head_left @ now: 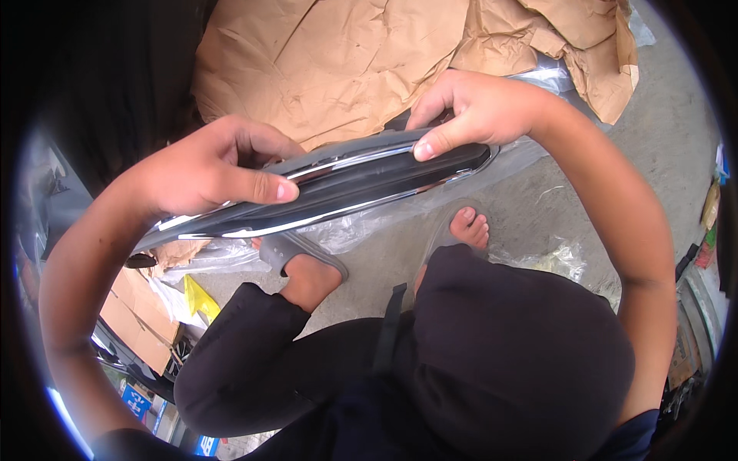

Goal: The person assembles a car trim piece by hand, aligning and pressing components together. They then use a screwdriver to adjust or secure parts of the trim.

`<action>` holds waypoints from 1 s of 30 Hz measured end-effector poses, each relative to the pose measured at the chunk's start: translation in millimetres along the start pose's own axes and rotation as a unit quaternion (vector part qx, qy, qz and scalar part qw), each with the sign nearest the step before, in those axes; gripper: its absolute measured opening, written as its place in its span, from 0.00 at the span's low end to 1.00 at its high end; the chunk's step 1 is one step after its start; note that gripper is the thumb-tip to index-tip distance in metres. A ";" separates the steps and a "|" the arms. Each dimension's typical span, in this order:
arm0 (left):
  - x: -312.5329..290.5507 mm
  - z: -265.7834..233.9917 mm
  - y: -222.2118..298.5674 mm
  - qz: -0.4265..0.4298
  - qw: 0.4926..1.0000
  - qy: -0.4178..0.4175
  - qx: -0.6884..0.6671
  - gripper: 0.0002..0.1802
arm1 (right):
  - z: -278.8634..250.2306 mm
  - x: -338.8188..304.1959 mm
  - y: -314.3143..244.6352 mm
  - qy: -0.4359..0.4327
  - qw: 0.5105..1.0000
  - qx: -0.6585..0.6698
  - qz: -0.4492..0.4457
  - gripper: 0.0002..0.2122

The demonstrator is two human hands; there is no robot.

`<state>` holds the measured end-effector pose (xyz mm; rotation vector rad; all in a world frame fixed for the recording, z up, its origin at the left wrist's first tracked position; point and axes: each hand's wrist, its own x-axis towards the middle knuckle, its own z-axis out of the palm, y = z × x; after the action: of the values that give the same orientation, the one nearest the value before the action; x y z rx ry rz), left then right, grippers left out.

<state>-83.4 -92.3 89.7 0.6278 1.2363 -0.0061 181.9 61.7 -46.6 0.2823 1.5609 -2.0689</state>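
A long, dark strip with shiny chrome edges (361,175) lies slantwise in front of me, its rounded right end higher than its left. I cannot tell exactly what kind of part it is. My left hand (223,169) grips it left of the middle, thumb on the near face and fingers behind. Toward the right end, my right hand (477,115) pinches the upper edge, thumb on the near side. The fingers of both hands are partly hidden behind the strip, and its left end passes under my left forearm.
Crumpled brown paper (323,69) spreads beyond the strip. Clear plastic film (361,223) lies under it on the grey concrete floor (661,154). My sandalled feet are just below. Flattened cardboard (138,315) and a yellow bag (200,298) sit at the left.
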 end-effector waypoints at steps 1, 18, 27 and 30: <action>-0.1 -1.5 0.7 0.004 1.000 0.003 0.008 0.26 | -1.3 0.3 0.1 0.002 1.000 -0.009 -0.001 0.19; -24.2 -13.2 6.8 0.017 0.995 0.028 0.092 0.38 | 2.7 -9.0 -16.3 0.153 0.981 -0.089 -0.084 0.26; -44.9 2.5 8.0 0.014 0.991 0.066 0.112 0.33 | 18.4 -8.8 -29.6 0.242 0.938 -0.213 -0.125 0.18; -51.9 5.7 10.1 0.028 0.988 0.091 0.118 0.32 | 27.1 -8.8 -34.1 0.296 0.849 -0.384 -0.209 0.16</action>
<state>-93.2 -103.4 140.8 0.8844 1.4059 -0.0501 175.4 45.3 -5.9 0.3063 2.9012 -1.4852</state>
